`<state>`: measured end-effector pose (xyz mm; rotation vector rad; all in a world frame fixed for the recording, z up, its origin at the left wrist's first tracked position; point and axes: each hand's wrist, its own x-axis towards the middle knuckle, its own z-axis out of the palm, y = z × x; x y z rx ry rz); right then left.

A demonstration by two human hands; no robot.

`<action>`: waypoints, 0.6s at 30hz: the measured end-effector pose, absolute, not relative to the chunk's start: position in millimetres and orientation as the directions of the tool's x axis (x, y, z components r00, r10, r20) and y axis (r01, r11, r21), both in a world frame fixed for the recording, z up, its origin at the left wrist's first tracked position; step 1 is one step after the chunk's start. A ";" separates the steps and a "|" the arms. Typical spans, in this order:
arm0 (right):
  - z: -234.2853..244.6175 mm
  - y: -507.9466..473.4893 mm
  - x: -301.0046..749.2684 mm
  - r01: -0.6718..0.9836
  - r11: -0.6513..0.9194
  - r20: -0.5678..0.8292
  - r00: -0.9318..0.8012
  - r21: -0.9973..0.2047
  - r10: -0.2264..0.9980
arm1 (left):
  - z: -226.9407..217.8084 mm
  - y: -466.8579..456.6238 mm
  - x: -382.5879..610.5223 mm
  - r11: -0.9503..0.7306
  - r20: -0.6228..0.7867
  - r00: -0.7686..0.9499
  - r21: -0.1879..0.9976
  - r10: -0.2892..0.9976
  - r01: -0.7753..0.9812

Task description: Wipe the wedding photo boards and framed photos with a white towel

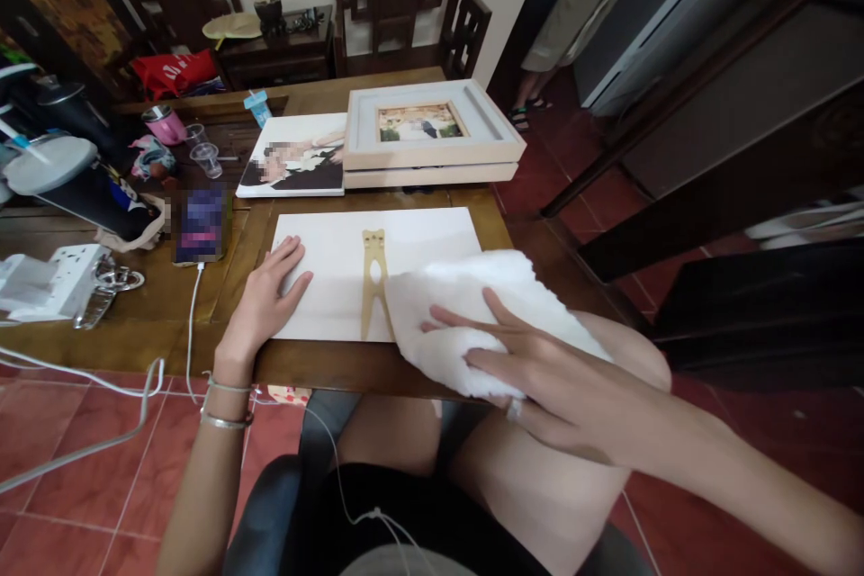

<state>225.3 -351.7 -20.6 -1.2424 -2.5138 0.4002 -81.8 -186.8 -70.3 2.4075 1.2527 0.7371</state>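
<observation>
A white rectangular panel [324, 243] lies flat near the table's front edge. On its middle is a yellowish, two-legged piece [374, 243], like a frame stand, with its legs spread toward me. My left hand [270, 292] rests flat on the panel's left end, fingers outstretched. My right hand [533, 360] grips a fluffy white cloth [472, 279], its fingers sunk into the folds. This cloth covers the panel's lower right corner and hangs past the table edge over my leg.
Behind the panel lie stacked framed pictures [499, 139] and a white photo panel [290, 184]. On the left are a charging phone [201, 225], a large tumbler [87, 193], a power strip [74, 274] and cables. A person [573, 9] stands beyond the table.
</observation>
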 end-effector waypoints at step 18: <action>-26.6 -234.2 239.4 0.830 0.421 0.103 -0.413 -0.366 0.905 | -70.1 -187.8 -82.5 -0.556 0.296 0.476 0.539 0.828 0.633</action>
